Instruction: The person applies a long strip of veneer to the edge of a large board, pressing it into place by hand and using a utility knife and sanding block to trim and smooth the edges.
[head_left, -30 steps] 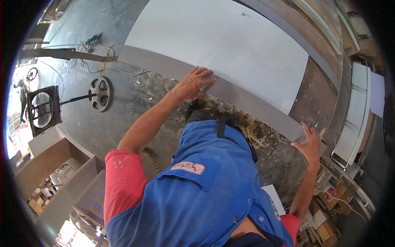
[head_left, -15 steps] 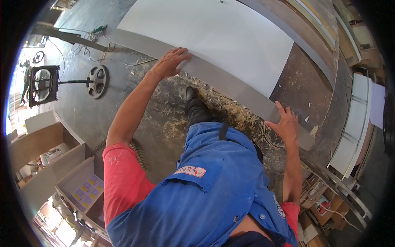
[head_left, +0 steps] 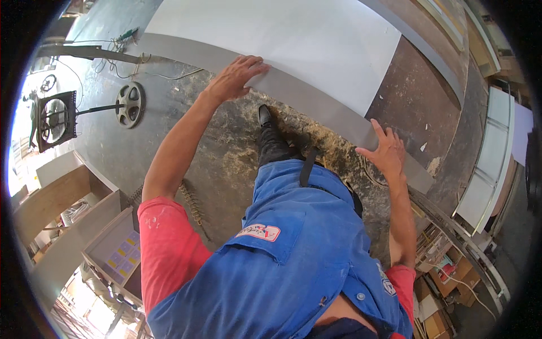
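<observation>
A long grey strip of board [head_left: 322, 105] runs slantwise across the upper middle, along the near edge of a white panel [head_left: 293, 42]. My left hand [head_left: 234, 79] rests on the strip left of its middle, fingers stretched over the top and thumb at the near edge. Farther right, my right hand [head_left: 388, 151] lies over the strip near its right end, just past the white panel's corner. Its fingers are spread and the thumb stands apart. The undersides of both hands are hidden. A second grey strip [head_left: 426, 56] borders the panel's far side.
A brown board surface [head_left: 412, 93] shows between the strips. Sawdust [head_left: 333, 150] covers the floor by my foot. At left stand a fan [head_left: 55, 120], a round base [head_left: 130, 105] and a cable [head_left: 169, 75]. Wooden boxes [head_left: 62, 192] fill the lower left; a white panel with rails [head_left: 486, 164] leans right.
The view has shifted, so the boards sit higher in the picture. My left hand appears slightly farther right along the strip; my right hand stays near the white panel's corner.
</observation>
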A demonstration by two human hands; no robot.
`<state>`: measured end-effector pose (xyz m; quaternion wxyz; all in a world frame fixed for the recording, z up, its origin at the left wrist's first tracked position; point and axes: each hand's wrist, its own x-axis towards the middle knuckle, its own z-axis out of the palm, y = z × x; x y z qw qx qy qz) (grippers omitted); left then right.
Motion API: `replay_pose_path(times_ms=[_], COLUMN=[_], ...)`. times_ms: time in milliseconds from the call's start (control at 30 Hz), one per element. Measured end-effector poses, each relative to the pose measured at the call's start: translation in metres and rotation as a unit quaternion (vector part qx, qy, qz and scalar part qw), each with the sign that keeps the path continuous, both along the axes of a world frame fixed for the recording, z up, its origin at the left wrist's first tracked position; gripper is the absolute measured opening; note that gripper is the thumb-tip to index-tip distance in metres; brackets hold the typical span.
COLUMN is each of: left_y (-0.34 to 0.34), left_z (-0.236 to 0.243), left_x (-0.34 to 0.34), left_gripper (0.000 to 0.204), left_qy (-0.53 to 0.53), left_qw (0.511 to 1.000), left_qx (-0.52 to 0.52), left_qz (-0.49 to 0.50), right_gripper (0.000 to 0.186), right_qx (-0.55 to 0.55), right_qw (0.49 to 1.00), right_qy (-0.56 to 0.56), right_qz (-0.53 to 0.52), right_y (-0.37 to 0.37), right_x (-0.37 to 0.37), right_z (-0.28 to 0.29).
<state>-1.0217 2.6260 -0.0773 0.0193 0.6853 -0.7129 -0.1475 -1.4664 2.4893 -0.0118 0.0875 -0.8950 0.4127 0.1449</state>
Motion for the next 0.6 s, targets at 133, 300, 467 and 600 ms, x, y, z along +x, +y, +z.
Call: replay_pose_path(times_ms=[133,300,467,600], left_y=[-0.008,-0.021,-0.033,-0.042], left_z=[-0.002,-0.013,-0.023,-0.025], left_x=[-0.018,-0.050,-0.083,-0.107], left_gripper=[0.087,0.086,0.094,0.095], left_qy=[0.027,0.062,0.089,0.112], left_qw=[0.999,0.995,0.989,0.986], left_qx=[-0.019,-0.045,-0.054,-0.046], left_qz=[-0.026,-0.069,-0.101,-0.118], right_gripper=[0.092,0.090,0.090,0.091], right_qx=[0.015,-0.008,-0.008,-0.019], right_qw=[1.000,1.000,1.000,0.999], right_qy=[0.004,-0.003,-0.021,-0.028], right_qz=[-0.011,-0.001,0.000,0.007], right_y=[-0.001,0.000,-0.003,-0.003], right_x=[0.001,-0.004,-0.008,-0.011], right_z=[-0.003,-0.016,-0.023,-0.026])
